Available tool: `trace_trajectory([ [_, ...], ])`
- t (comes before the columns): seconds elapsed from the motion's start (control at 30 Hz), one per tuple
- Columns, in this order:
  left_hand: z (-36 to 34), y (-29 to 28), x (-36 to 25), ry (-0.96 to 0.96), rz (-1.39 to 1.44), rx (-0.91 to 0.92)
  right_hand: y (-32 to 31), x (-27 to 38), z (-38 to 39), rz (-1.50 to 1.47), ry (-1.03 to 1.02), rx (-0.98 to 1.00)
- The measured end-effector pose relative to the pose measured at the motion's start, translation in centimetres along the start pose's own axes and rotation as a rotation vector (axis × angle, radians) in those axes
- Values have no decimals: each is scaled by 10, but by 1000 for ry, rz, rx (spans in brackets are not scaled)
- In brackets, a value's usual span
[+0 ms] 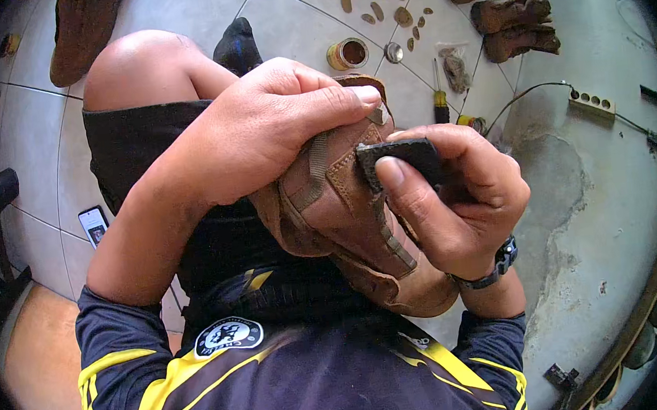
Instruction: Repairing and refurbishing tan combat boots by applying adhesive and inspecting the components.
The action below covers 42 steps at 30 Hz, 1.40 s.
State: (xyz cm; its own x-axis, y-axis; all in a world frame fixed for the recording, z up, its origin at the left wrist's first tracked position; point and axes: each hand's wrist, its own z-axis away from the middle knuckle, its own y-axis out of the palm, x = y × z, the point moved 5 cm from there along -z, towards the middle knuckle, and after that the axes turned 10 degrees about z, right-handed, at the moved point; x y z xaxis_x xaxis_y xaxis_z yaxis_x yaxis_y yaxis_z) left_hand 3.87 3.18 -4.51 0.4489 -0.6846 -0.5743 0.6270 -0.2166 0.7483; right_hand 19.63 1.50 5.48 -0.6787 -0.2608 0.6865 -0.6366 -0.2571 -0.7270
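Observation:
A brown leather boot (334, 208) lies across my lap, its toe toward the lower right. My left hand (259, 121) grips the boot near its upper end, thumb laid along the top edge; most of its fingers are hidden. Between the thumb and fingers of my right hand (465, 201) is a small black pad (412, 155) with a rough, worn edge, perhaps foam or folded abrasive cloth. The pad touches or nearly touches the boot's side, beside a stitched patch (347, 180). A dark watch (498, 262) is on my right wrist.
Beyond the boot are an open tin (349, 53) of dark brown stuff, a round metal lid (393, 52) and a screwdriver (440, 100). Several brown pieces (378, 11) lie scattered behind. More boots (516, 28) stand far right, near a power strip (592, 102). A phone (94, 225) lies left.

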Motion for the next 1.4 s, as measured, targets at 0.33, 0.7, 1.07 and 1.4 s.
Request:
trace_trajectory([
  [0.33,0,-2,0,-22,-10,7,0,14,-15,171,-229,35],
  [0.7,-3,-3,1,-8,22,46,-2,18,-15,225,-316,56],
  [1.07,-6,0,3,43,8,17,-3,21,-17,251,-298,32],
  [1.4,-6,0,2,52,-8,33,0,22,-18,226,-418,68],
])
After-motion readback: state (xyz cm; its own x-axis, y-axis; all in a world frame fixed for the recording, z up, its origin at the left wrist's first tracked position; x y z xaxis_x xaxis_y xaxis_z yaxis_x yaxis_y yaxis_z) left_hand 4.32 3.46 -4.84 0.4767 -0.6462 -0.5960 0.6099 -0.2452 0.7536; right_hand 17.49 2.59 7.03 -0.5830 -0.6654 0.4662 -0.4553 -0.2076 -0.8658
